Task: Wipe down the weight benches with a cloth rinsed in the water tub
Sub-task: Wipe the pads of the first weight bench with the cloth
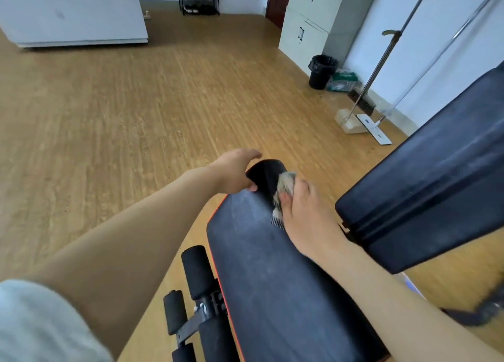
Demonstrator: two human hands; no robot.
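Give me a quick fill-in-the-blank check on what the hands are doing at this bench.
The right hand presses a ___ onto the bench.
The left hand grips the ___'s far end.
The bin beside the cabinet is ___.
Missing: cloth; bench; black.

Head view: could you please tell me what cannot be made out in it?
All in the head view:
- Cloth: mostly under the right hand.
- Left hand: fingertips behind the pad.
- Bench: near end cut off by the bottom edge.
- Water tub: not in view.
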